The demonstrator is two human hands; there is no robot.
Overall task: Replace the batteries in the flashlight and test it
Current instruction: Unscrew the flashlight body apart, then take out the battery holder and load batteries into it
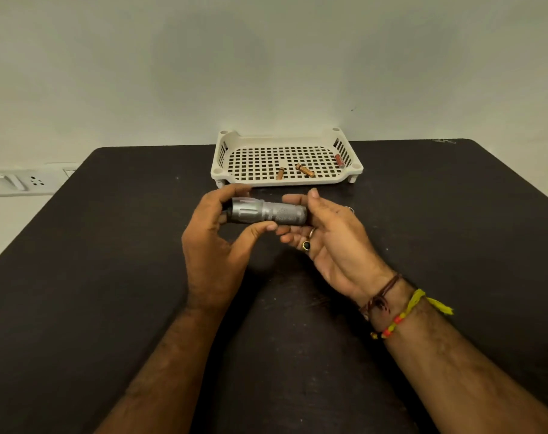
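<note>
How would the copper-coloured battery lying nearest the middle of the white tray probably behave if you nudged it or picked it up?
The copper-coloured battery is a small cylinder lying on its side, so it would probably roll when nudged. The perforated white tray may catch it in the grid holes and slow it. It looks rigid and smooth, so fingertips might slip; a firm pinch seems wise.

I see a silver-grey flashlight (268, 211) with a knurled barrel, a cream basket (285, 182) with square-grid holes, two copper-coloured batteries (305, 170), a red one (339, 160), all on my black worktop (109, 245).
</note>
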